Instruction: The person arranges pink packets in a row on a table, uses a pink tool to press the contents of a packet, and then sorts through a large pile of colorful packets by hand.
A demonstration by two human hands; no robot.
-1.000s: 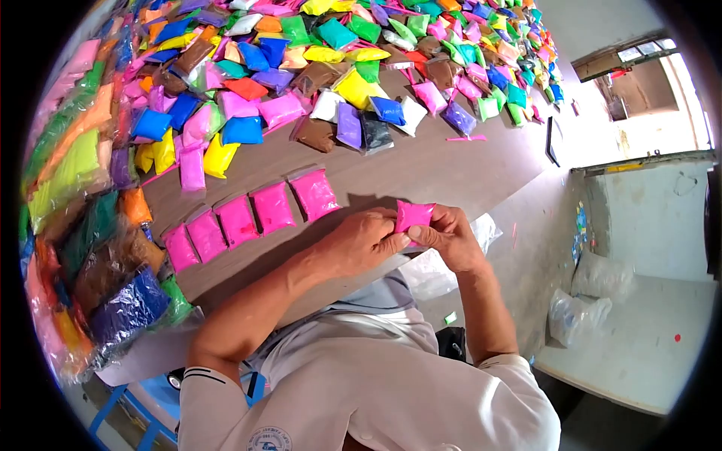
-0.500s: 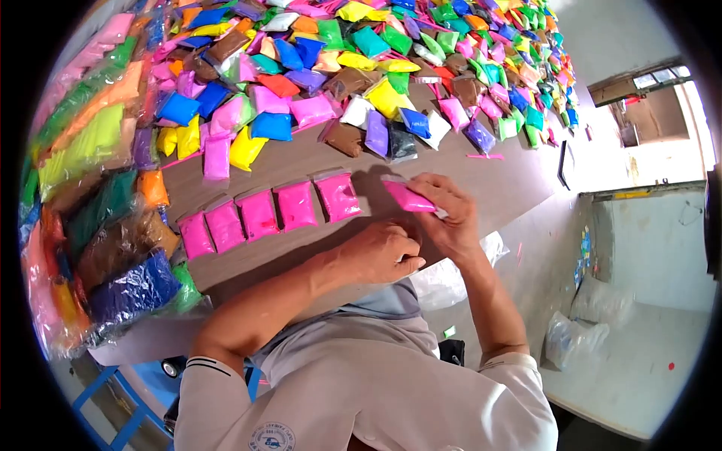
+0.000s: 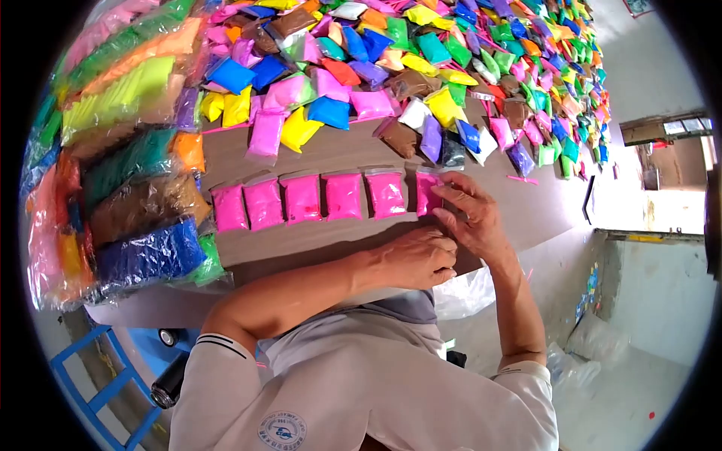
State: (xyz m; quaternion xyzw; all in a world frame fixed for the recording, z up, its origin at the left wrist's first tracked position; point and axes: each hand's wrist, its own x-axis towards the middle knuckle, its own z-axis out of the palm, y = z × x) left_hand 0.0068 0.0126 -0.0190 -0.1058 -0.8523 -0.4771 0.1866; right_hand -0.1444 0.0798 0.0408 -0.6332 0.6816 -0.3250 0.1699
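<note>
At the right end of a row of several pink packets (image 3: 302, 198), my right hand (image 3: 472, 214) pinches one more pink packet (image 3: 427, 192) by its right side. That packet lies upright in line with the others, a small gap from its neighbour. My left hand (image 3: 423, 258) is just below, its fingers curled in; whatever they may hold is hidden. The packets rest on the brown table (image 3: 338, 154).
Packets of many colours (image 3: 432, 45) are heaped along the table's far side. Larger clear bags of coloured packets (image 3: 150, 252) are stacked at the left. A blue metal frame (image 3: 98, 398) and a black bottle (image 3: 169, 383) are at the lower left.
My right hand has brought the pink packet down to the end of the row, where it was held tilted above the table. The camera view has turned slightly.
</note>
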